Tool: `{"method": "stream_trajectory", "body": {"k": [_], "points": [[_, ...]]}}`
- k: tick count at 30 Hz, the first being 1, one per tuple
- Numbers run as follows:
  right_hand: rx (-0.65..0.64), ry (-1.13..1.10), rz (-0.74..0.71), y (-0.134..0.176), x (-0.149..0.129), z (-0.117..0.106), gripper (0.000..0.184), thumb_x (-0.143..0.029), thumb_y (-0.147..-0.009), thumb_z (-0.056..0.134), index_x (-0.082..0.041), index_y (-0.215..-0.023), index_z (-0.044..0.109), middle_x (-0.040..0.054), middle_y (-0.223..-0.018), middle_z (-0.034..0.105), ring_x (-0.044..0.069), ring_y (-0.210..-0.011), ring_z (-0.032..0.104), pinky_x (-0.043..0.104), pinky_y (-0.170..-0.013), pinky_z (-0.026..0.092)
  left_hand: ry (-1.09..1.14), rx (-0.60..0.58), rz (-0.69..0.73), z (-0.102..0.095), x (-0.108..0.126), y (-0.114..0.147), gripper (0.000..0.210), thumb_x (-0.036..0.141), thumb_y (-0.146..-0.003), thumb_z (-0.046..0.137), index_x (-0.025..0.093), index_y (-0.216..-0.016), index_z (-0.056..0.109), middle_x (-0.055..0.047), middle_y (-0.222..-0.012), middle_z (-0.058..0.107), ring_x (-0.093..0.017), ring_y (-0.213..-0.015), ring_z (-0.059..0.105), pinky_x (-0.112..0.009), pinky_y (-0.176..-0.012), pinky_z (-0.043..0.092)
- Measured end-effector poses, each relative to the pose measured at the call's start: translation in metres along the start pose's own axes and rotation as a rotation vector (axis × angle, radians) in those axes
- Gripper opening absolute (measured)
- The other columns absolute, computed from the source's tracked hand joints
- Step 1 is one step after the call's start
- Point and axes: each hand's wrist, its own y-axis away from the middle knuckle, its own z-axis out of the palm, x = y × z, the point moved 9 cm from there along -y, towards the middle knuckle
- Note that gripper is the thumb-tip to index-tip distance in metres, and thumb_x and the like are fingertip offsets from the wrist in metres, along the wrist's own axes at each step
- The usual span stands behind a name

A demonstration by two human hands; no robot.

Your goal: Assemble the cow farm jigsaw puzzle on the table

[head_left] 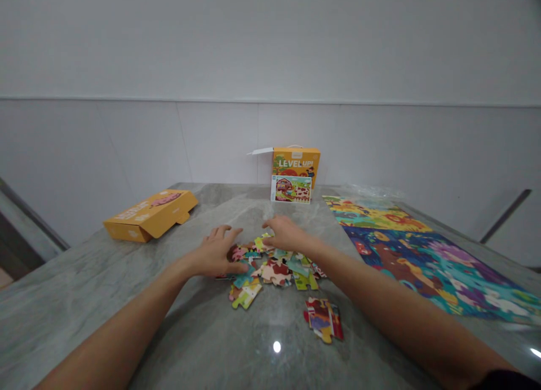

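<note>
A loose pile of jigsaw puzzle pieces (276, 270) lies on the grey table in front of me. My left hand (216, 253) is at the pile's left edge, its fingers spread and its thumb over a teal piece. My right hand (286, 234) reaches to the far side of the pile. Its thumb and index finger are apart beside a yellow-green puzzle piece (260, 243), and whether they touch it is unclear. Nearer to me, apart from the pile, are a few red and purple puzzle pieces (323, 318) lying close together.
On the right lie assembled puzzles (422, 260), with clear plastic wrap (372, 191) behind them. A yellow box (154, 209) lies at the left. At the back stands an open "LEVEL UP!" box (296, 160), a farm picture card (291, 189) before it. The wall is behind.
</note>
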Motion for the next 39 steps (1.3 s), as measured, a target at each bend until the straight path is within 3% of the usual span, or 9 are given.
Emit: {"method": "stream_trajectory", "body": {"k": [5,8,11,18,23,28,32,35,39], "points": [[0.029,0.102,-0.234,0.045,-0.037,0.008,0.051,-0.05,-0.085,0.068,-0.018,-0.125,0.067,0.0158,-0.114,0.063,0.031,-0.11,0.057,0.044,-0.095,0.043,-0.067,-0.159,0.1,0.013,0.009,0.006,0.088,0.061,-0.079,0.066,0.021,-0.152,0.036,-0.024,-0.155,0.029,-0.042,-0.148,0.019,-0.059,-0.113,0.028],[0.028,0.106,-0.339,0.069,-0.05,0.012,0.05,-0.053,-0.083,0.069,-0.021,-0.121,0.068,0.014,-0.113,0.062,0.032,-0.108,0.057,0.045,-0.093,0.043,-0.049,-0.144,0.265,0.005,0.021,0.011,0.086,0.061,-0.065,0.081,0.033,-0.141,0.051,-0.016,-0.157,0.028,-0.044,-0.148,0.015,-0.061,-0.113,0.026],[-0.023,0.095,-0.382,0.076,-0.049,0.02,0.043,-0.051,-0.082,0.072,-0.024,-0.115,0.072,0.0118,-0.112,0.064,0.033,-0.111,0.056,0.046,-0.094,0.042,-0.036,-0.18,0.329,0.001,0.03,0.017,0.075,0.06,-0.058,0.086,0.035,-0.126,0.065,-0.011,-0.153,0.035,-0.043,-0.144,0.023,-0.059,-0.113,0.028],[-0.004,-0.017,-0.386,0.075,-0.037,0.024,0.039,-0.042,-0.083,0.073,-0.022,-0.116,0.071,0.0104,-0.115,0.066,0.029,-0.112,0.057,0.043,-0.098,0.04,0.098,-0.117,0.496,-0.014,0.052,0.022,0.019,0.045,-0.085,0.068,0.032,-0.094,0.079,-0.003,-0.13,0.058,-0.029,-0.126,0.046,-0.04,-0.11,0.036],[0.005,-0.062,-0.399,0.077,-0.04,0.029,0.042,-0.04,-0.085,0.071,-0.02,-0.121,0.067,0.0118,-0.121,0.067,0.029,-0.118,0.056,0.047,-0.106,0.036,0.221,0.013,0.3,-0.015,0.035,0.004,0.05,0.053,-0.095,0.046,0.019,-0.066,0.069,-0.008,-0.124,0.062,-0.024,-0.109,0.056,-0.036,-0.099,0.044],[0.039,-0.171,-0.388,0.081,-0.032,0.017,0.046,-0.041,-0.082,0.075,-0.022,-0.123,0.066,0.0083,-0.122,0.067,0.026,-0.119,0.056,0.042,-0.106,0.038,0.027,0.049,0.128,0.004,0.014,-0.004,0.044,0.054,-0.09,0.054,0.016,-0.101,0.07,-0.017,-0.128,0.059,-0.036,-0.126,0.047,-0.051,-0.106,0.038],[0.041,-0.073,-0.226,0.096,0.003,0.01,0.077,-0.054,-0.08,0.073,-0.022,-0.145,0.048,0.0159,-0.151,0.044,0.036,-0.138,0.039,0.055,-0.112,0.031,-0.009,0.062,0.298,0.013,0.039,0.007,0.08,0.06,-0.086,0.059,0.022,-0.152,0.034,-0.017,-0.16,0.027,-0.039,-0.147,0.02,-0.06,-0.115,0.023],[-0.042,-0.021,-0.095,0.107,0.029,0.022,0.087,-0.062,-0.085,0.062,-0.019,-0.154,0.032,0.0197,-0.16,0.027,0.043,-0.147,0.022,0.067,-0.114,0.019,-0.029,-0.101,0.425,0.035,0.069,0.016,0.092,0.068,-0.087,0.054,0.027,-0.159,0.014,-0.013,-0.165,0.013,-0.04,-0.151,0.007,-0.066,-0.116,0.009],[0.011,-0.101,-0.131,0.106,0.028,0.031,0.074,-0.058,-0.092,0.054,-0.017,-0.151,0.038,0.0188,-0.156,0.036,0.035,-0.144,0.031,0.057,-0.117,0.024,-0.049,-0.092,0.438,0.042,0.084,0.015,0.074,0.06,-0.092,0.05,0.027,-0.154,0.03,-0.013,-0.164,0.021,-0.039,-0.149,0.018,-0.067,-0.115,0.013]]}}
